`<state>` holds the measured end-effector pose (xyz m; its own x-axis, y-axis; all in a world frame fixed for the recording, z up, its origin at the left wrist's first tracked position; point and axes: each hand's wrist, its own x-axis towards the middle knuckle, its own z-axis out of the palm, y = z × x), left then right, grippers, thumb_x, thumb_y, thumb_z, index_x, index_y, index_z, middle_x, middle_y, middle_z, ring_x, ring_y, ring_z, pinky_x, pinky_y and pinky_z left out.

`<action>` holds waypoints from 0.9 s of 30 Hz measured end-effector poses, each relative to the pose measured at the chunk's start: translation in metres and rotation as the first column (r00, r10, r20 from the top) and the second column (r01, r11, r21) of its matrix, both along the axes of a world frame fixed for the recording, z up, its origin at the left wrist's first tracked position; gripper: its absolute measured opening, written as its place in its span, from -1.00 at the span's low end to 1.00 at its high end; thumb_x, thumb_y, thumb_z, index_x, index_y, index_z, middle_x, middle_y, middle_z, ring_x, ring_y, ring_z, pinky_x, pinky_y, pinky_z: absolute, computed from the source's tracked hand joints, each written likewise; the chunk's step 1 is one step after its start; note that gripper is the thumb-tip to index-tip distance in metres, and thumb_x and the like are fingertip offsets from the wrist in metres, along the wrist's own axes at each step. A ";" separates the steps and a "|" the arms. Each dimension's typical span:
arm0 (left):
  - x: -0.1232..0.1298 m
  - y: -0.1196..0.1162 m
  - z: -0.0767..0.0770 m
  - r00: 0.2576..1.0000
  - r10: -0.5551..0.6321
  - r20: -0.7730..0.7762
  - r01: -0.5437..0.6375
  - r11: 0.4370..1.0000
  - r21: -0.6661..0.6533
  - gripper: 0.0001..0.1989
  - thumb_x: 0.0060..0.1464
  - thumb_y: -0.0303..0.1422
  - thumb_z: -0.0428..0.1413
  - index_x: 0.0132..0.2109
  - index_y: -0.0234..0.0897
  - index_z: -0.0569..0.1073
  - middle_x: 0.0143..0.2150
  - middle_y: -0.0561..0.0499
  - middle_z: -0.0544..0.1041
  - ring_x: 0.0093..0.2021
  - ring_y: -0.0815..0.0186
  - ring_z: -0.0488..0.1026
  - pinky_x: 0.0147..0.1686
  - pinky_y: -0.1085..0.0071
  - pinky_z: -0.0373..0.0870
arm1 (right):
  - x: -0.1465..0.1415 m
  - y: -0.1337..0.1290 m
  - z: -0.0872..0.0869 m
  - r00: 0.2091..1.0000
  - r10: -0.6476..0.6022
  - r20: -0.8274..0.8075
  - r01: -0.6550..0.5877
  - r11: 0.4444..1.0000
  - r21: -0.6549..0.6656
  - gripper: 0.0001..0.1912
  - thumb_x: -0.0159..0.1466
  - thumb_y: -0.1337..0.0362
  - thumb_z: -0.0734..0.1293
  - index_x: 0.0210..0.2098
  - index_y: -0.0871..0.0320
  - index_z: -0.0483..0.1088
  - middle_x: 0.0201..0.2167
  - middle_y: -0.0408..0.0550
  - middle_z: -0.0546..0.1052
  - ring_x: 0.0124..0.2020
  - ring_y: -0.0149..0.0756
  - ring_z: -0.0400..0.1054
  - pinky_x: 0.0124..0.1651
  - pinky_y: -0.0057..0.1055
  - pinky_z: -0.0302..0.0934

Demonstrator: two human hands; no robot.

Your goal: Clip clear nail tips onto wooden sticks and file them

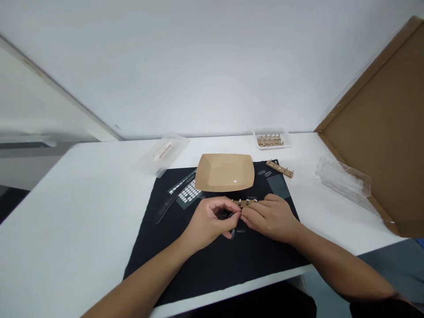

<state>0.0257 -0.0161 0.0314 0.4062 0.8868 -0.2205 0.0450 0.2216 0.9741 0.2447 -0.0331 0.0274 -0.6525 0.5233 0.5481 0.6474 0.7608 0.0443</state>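
My left hand (212, 221) and my right hand (273, 218) meet over the black cloth (198, 274), thumbs and fingers pinched close together. Between their fingertips is something tiny, with a small bright glint, too small to name. Just behind the fingers lies a wooden strip (244, 203) with several short pegs topped with white; my right hand partly covers it. Several clear false nail tips lie around the hands, such as one nail tip (241, 231) below them.
Behind my hands stands a brown paper tray (225, 172). A dark curved nail file (172, 201) and a sheet of white oval stickers (189, 193) lie left. Another pegged strip (280, 168), a plastic tub (271, 139) and a clear box (344, 176) are right, beside a cardboard box (380, 132).
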 end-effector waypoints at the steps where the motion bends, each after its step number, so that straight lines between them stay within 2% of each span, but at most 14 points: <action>1: 0.001 0.000 0.001 1.000 0.014 -0.003 -0.014 1.000 0.000 -0.74 -0.09 -0.30 0.42 -0.28 -0.39 0.62 -0.34 -0.05 0.61 -0.49 0.34 0.55 -0.67 0.49 0.61 | -0.001 0.000 0.000 1.000 0.004 -0.008 -0.004 1.000 -0.003 -0.75 0.53 0.26 0.29 -0.30 0.13 0.45 -0.40 -0.19 0.60 -0.42 -0.43 0.39 -0.33 -0.29 -0.08; 7: 0.001 -0.003 0.005 0.999 0.042 -0.010 -0.042 0.999 -0.004 -0.75 -0.11 -0.32 0.42 -0.30 -0.38 0.63 -0.34 -0.04 0.62 -0.50 0.34 0.55 -0.65 0.47 0.63 | -0.002 0.000 -0.001 0.999 0.023 -0.030 -0.024 0.999 -0.021 -0.77 0.52 0.29 0.28 -0.28 0.14 0.46 -0.42 -0.17 0.59 -0.42 -0.43 0.41 -0.32 -0.32 -0.07; 17: -0.007 0.003 -0.001 0.993 -0.061 0.105 0.066 0.997 -0.044 -0.65 0.03 -0.15 0.41 -0.25 -0.40 0.66 -0.32 -0.09 0.65 -0.53 0.34 0.56 -0.70 0.50 0.59 | 0.000 0.001 -0.003 0.988 0.035 -0.148 -0.051 0.993 -0.108 -0.77 0.51 0.27 0.30 -0.30 0.12 0.46 -0.44 -0.23 0.61 -0.46 -0.46 0.40 -0.34 -0.34 -0.03; 21: -0.007 0.004 0.001 0.985 -0.080 0.155 0.090 0.994 -0.063 -0.65 0.04 -0.15 0.42 -0.24 -0.40 0.66 -0.29 -0.12 0.66 -0.53 0.34 0.56 -0.74 0.52 0.56 | 0.002 0.000 -0.001 0.985 0.034 -0.169 -0.056 0.991 -0.123 -0.78 0.52 0.26 0.28 -0.24 0.12 0.49 -0.37 -0.20 0.66 -0.43 -0.47 0.43 -0.33 -0.35 -0.01; 27: -0.006 0.003 0.002 0.982 -0.056 0.181 0.068 0.996 -0.060 -0.68 0.06 -0.17 0.42 -0.24 -0.38 0.65 -0.29 -0.06 0.65 -0.60 0.41 0.51 -0.78 0.54 0.51 | 0.005 0.004 -0.004 0.980 0.036 -0.196 -0.067 0.986 -0.153 -0.82 0.53 0.24 0.29 -0.15 0.08 0.54 -0.27 -0.18 0.69 -0.36 -0.48 0.46 -0.31 -0.36 0.02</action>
